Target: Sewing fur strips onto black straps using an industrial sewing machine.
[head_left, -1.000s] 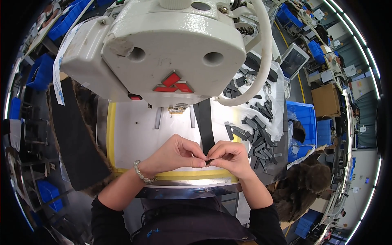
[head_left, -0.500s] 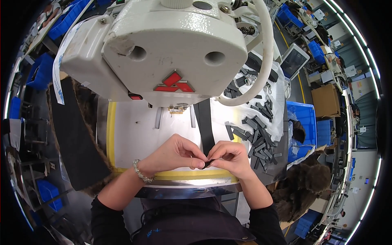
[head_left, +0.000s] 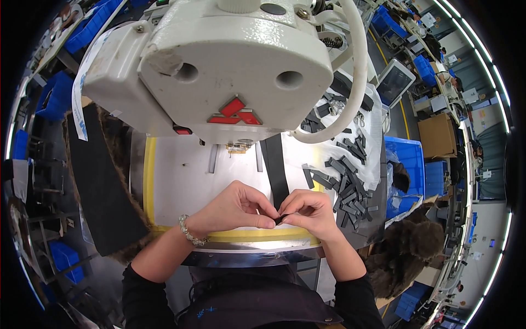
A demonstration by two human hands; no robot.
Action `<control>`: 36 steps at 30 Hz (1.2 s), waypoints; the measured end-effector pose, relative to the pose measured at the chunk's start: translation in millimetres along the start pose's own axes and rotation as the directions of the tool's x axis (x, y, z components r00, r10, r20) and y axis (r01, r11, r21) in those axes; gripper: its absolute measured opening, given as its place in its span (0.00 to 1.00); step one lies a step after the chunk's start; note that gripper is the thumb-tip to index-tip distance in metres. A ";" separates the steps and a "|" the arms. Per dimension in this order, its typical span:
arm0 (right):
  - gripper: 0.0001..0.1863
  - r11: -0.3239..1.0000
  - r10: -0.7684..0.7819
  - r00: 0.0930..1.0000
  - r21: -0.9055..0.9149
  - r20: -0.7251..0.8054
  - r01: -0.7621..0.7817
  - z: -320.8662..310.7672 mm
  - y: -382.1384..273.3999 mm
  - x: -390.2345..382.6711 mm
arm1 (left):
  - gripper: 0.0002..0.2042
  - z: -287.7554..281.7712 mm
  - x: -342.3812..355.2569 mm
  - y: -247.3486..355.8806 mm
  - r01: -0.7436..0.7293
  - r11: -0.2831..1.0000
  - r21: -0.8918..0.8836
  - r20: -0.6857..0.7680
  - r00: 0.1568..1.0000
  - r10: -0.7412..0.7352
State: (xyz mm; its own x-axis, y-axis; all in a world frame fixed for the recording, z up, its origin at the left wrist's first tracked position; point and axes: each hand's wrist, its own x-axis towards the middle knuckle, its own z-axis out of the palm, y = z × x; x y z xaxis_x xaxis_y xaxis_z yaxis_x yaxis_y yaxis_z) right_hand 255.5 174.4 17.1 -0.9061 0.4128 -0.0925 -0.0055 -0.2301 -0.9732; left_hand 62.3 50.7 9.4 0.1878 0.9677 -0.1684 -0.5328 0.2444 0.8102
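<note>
Left hand [head_left: 236, 209] and right hand [head_left: 312, 214] grasp the near end of the black strap [head_left: 276, 172] in facing pinch grips, presumably for fine control. The strap extends across the white work plate [head_left: 183, 194] toward the machine head [head_left: 241, 66]; dark strips [head_left: 347, 189] lie piled at right, seemingly for easy reach.

Left hand [head_left: 241, 209] and right hand [head_left: 311, 213] partly mask the near end of a black strip [head_left: 277, 172], its far end lost behind a white machine head [head_left: 235, 66] cropped at 12 o'clock; a dark apron [head_left: 257, 307] runs out at 6.
</note>
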 end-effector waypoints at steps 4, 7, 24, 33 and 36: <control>0.05 1.000 -0.001 1.000 0.010 -0.004 0.001 0.3 0.0 -0.1 | 0.09 -1.1 0.8 -1.4 -0.019 1.000 0.020 0.008 1.000 0.019; 0.06 1.000 -0.001 1.000 0.007 0.000 0.001 -0.1 0.4 -0.4 | 0.08 -1.9 1.3 -2.0 -0.026 0.998 0.058 0.007 1.000 0.025; 0.06 0.998 -0.041 0.999 -0.045 -0.004 0.041 -0.9 3.5 -1.2 | 0.06 10.3 -0.5 -2.6 -0.067 0.976 0.205 -0.074 0.994 0.084; 0.18 0.808 -0.207 0.950 -0.588 -0.235 0.031 -5.6 -14.5 -34.8 | 0.08 22.7 14.2 -16.2 -0.333 0.349 0.876 0.113 0.845 0.522; 0.19 0.786 -0.299 0.928 -0.608 -0.221 0.109 5.5 -15.0 -38.3 | 0.09 23.0 11.9 -16.7 -0.340 0.292 0.894 0.122 0.812 0.571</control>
State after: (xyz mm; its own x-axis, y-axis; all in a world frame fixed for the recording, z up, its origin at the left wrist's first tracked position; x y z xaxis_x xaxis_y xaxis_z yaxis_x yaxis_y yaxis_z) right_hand 288.0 157.2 36.4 -0.7462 0.6465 0.1590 0.1544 0.4004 -0.9033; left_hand 92.4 56.6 6.8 -0.0507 0.9176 0.3943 0.5179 -0.3134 0.7959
